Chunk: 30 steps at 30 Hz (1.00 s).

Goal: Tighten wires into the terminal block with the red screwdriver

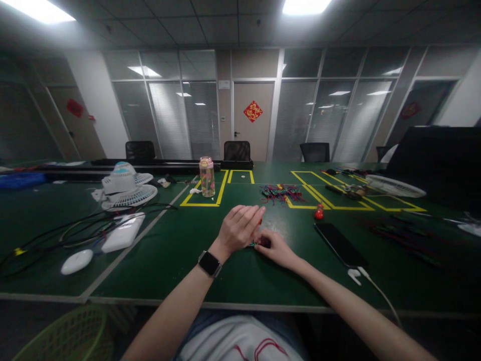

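Over the green table my left hand (240, 228), with a dark-faced watch on its wrist, is closed. A bit of red shows at its fingertips, but the thing held is mostly hidden behind the fingers. Just right of it and lower, my right hand (276, 249) rests by the table top with its fingers curled in a pinch. At its fingertips a small green circuit board (252, 244) shows in part, with dark reddish wires beside it. Farther off lies a pile of wired circuit boards (281, 192) with red and blue leads.
A small red object (319, 212) and a black phone (340, 244) lie to the right, with a white earphone cable. Beyond stands a clear bottle (207, 178) among yellow tape outlines. White fans (128, 188), cables and a white mouse (77, 261) are at left.
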### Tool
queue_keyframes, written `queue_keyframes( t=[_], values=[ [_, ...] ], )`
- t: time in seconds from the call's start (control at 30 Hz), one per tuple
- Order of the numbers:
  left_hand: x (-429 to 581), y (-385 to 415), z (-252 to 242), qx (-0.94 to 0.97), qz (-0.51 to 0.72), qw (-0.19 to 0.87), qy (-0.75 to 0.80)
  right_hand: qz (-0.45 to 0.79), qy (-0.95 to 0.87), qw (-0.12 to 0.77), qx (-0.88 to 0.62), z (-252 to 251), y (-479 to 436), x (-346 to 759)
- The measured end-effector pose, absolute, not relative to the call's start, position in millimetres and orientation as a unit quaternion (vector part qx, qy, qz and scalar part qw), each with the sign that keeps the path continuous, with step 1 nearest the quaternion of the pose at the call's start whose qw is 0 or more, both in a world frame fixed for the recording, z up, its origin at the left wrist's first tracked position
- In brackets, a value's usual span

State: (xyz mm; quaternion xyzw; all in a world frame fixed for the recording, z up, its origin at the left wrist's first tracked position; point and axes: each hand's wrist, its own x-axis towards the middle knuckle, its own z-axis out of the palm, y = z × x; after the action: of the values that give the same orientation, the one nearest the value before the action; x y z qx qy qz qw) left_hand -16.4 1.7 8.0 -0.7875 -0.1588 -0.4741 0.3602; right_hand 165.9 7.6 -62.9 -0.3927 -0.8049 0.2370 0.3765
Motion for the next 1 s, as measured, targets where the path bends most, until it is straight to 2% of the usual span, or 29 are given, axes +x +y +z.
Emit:
queue_keyframes(
  t=[0.4,0.6,0.83,1.0],
  values=[
    [-13,-2,6,-0.766,-0.513,0.329,-0.206,0.236,-0.804,0.369,-0.402,-62,6,166],
    [-8,-2,5,-0.783,-0.544,0.186,-0.238,0.242,-0.802,0.371,-0.401,-62,6,166],
    [-5,-2,3,-0.725,-0.621,0.084,-0.287,0.239,-0.803,0.362,-0.408,-59,4,166],
    [-7,-2,8,-0.733,-0.615,-0.026,-0.291,0.238,-0.808,0.36,-0.4,-58,4,167]
  ],
)
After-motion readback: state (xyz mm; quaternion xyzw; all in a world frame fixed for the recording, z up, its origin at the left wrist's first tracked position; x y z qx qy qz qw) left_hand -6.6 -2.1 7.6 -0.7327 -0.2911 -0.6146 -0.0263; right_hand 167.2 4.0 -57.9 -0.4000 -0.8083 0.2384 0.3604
